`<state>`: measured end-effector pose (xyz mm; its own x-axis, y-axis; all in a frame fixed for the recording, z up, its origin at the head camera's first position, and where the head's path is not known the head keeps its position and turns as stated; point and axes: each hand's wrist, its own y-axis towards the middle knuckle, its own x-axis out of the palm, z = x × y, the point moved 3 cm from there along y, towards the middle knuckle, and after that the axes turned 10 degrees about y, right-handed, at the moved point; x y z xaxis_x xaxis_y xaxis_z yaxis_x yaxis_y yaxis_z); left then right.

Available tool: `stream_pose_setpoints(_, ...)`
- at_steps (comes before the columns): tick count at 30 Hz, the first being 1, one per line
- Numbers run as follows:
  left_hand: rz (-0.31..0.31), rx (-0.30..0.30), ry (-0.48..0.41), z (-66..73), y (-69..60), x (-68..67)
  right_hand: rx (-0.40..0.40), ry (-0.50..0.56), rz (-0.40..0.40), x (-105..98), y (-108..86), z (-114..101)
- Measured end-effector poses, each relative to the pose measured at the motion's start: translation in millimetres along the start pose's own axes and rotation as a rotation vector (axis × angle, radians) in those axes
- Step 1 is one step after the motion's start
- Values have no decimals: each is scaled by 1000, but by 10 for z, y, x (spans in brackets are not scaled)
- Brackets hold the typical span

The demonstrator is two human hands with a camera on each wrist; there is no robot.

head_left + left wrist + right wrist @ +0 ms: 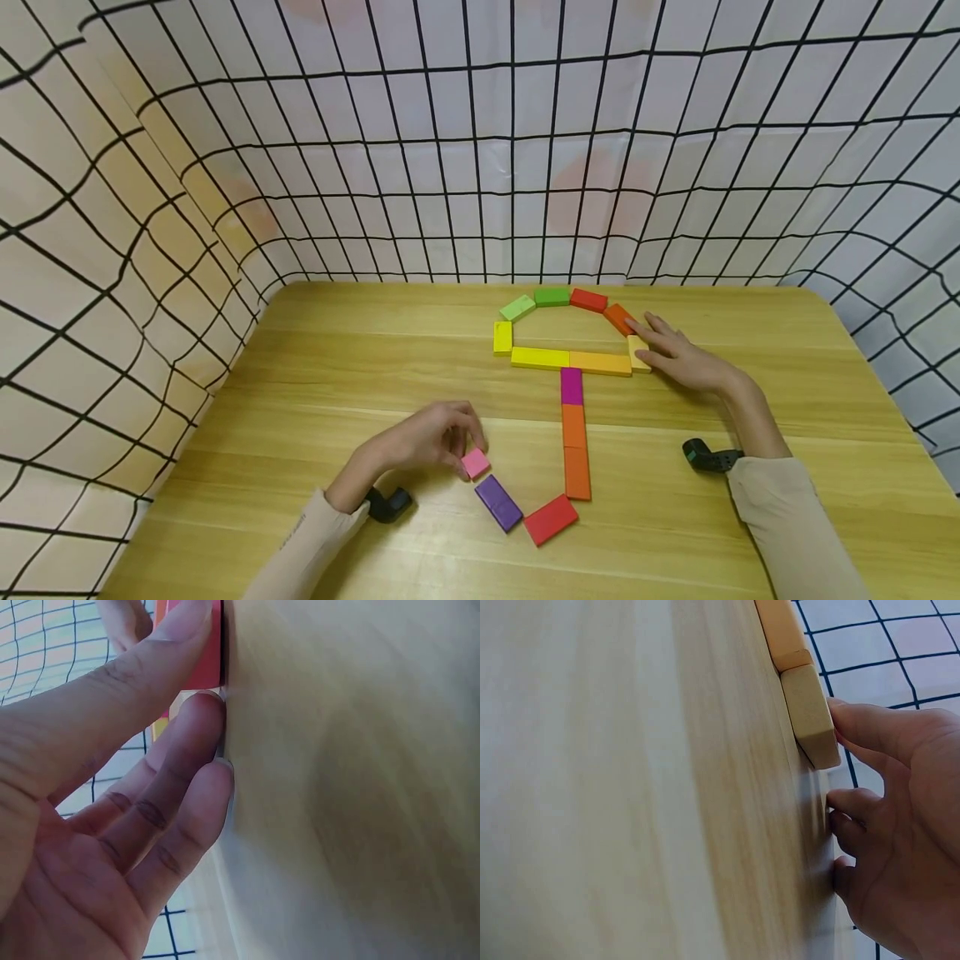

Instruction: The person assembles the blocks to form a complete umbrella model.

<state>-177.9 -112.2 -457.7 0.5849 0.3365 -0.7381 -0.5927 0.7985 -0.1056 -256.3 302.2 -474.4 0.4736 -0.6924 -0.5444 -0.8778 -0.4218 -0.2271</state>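
Observation:
A small pink block (476, 463) is pinched between the thumb and fingers of my left hand (435, 433), just off the upper end of a purple block (498, 503). In the left wrist view the thumb lies over the pink block (206, 664). My right hand (686, 358) reaches over the cream block (638, 353), its thumb touching it and its other fingers extended by the orange-red block (619, 318). The right wrist view shows the thumb against the side of the cream block (810, 716), beside an orange block (784, 634).
A red block (551, 520) follows the purple one. A column of orange blocks (575, 450) and a magenta block (572, 386) rises to a yellow bar (540, 357) and an orange bar (600, 363). Green (552, 297) and other blocks arch above. A black-grid backdrop (480, 167) surrounds the table.

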Motion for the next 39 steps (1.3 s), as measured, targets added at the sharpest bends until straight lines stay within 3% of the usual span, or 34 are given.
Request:
stream_pose_setpoints(6,-3,23,30,55,2,45,-22,1,3,9,8,19)
stream_pose_setpoints(22,-41,-21,85,99,6,66,-15,11,4,-10,2,2)
stream_pose_setpoints(31,-55,34,127,96,-10,88,10,86,-6,10,9,2)
stream_pose_setpoints(39,-52,49,132,104,-1,91,-4,34,8,4,10,14)
